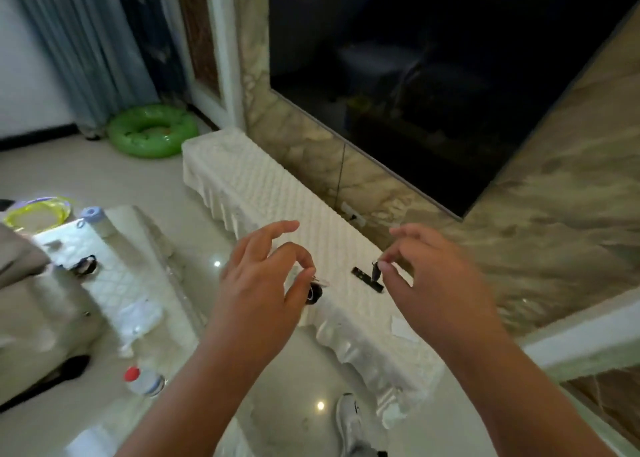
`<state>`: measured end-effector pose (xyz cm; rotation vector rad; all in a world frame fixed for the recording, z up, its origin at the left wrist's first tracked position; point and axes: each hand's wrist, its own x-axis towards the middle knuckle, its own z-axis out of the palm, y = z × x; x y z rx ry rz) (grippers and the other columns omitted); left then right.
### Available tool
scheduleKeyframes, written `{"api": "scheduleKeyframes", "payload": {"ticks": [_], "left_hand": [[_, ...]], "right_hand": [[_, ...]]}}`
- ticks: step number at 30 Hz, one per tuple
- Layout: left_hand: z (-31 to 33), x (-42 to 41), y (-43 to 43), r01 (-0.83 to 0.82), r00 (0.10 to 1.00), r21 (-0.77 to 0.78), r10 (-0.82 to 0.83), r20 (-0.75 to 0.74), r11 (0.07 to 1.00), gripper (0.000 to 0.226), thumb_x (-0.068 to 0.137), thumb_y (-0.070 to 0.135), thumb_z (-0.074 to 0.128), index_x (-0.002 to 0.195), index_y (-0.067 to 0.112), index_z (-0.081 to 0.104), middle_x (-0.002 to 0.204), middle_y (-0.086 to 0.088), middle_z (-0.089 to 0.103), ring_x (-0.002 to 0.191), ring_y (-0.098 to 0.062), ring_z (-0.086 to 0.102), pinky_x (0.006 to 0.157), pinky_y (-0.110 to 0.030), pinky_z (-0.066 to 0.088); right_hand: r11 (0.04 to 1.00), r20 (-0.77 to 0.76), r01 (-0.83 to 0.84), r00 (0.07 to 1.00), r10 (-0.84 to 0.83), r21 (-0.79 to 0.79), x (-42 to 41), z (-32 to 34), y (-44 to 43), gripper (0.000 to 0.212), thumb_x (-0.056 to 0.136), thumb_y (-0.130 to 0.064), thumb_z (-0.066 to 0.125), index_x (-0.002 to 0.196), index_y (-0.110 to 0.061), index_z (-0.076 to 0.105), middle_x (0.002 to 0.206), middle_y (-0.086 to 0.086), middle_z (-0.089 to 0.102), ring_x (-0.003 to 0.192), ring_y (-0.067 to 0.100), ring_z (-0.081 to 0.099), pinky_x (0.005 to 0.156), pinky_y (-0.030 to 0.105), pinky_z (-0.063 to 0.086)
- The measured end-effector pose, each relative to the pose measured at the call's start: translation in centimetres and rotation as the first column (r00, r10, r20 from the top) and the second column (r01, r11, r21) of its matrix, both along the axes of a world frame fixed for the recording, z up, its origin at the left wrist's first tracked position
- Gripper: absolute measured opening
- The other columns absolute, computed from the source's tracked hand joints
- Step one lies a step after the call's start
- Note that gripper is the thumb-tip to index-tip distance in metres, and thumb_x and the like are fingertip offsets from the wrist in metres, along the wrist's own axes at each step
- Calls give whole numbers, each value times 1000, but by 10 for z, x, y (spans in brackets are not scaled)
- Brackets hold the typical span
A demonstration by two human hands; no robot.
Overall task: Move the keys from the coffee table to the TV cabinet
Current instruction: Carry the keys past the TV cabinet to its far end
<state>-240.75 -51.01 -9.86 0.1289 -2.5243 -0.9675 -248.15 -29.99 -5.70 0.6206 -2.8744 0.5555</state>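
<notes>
Keys: two sets, one per hand, both above the cloth-covered TV cabinet point(263, 186). Dark key bunch point(313, 293) pinched between thumb and forefinger of the left hand point(266, 283), hanging just below the fingertips; contact with the cloth not determinable. Second dark key fob point(375, 272) pinched at the thumb and forefinger tips of the right hand point(440, 283), dangling over a flat black strip point(367, 279) lying on the cabinet top just beneath the grip.

Surface: long, low cabinet draped in a white quilted cover with a ruffled skirt, running diagonally away from both grips along a marbled wall. Small white paper scrap point(401, 327) on the cover, below the right grip. Dark television screen point(433, 76) mounted on the wall beyond and above both hands.

Room: glossy pale tiled floor point(114, 179) with lamp reflections. To the left of the left grip, the coffee table point(114, 276) under a similar white quilted runner, bearing another dark key-like object point(85, 265) and a lavender-capped container point(95, 216). Red-capped bottle point(143, 380) lower left. Green inflatable ring point(152, 131) on the floor far beyond, near blue-grey curtains point(86, 41). White shoe point(349, 422) below the hands.

Hand pose: both forearms extended forward, backs of hands upward, remaining fingers loosely curled and spread, left forefinger region raised.
</notes>
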Motion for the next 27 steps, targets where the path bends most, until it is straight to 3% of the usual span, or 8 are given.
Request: {"api": "scheduleKeyframes", "payload": {"ticks": [4, 10, 13, 20, 27], "left_hand": [[0, -5, -47, -212, 976, -22, 213, 36, 977, 6, 88, 32, 65, 91, 37, 63, 141, 19, 41, 127, -7, 30, 100, -36, 27], [0, -24, -96, -482, 867, -90, 490, 97, 871, 4, 86, 34, 63, 89, 37, 63, 141, 16, 43, 131, -15, 33, 103, -46, 35], [3, -47, -110, -575, 793, -130, 590, 155, 807, 5, 87, 34, 63, 90, 37, 62, 143, 16, 42, 133, -15, 31, 103, -45, 34], [17, -137, -123, -708, 676, -157, 725, 132, 689, 12, 82, 26, 71, 87, 34, 63, 138, 12, 49, 128, -22, 40, 101, -48, 37], [15, -191, -136, -728, 662, -145, 742, 104, 670, 6, 86, 31, 66, 90, 34, 64, 139, 14, 46, 131, -19, 37, 104, -39, 31]], "right_hand": [[985, 18, -170, 985, 170, -16, -37, -12, -55, 7, 90, -36, 61, 91, -33, 67, 133, -16, 52, 120, 7, 48, 91, 32, 42], [904, 55, -423, 903, 426, -60, -112, -32, -140, 9, 89, -39, 64, 94, -33, 70, 133, -15, 54, 114, 4, 50, 81, 21, 36], [848, 64, -522, 846, 529, -92, -156, -36, -174, 7, 88, -37, 67, 93, -32, 69, 131, -13, 55, 113, 4, 52, 82, 23, 43], [734, 71, -659, 734, 675, -165, -270, -24, -231, 5, 88, -36, 67, 89, -31, 68, 131, -12, 56, 116, 8, 51, 89, 37, 50], [709, 55, -683, 712, 700, -176, -335, -19, -261, 3, 88, -33, 67, 88, -30, 68, 128, -11, 57, 116, 12, 51, 88, 41, 49]]}}
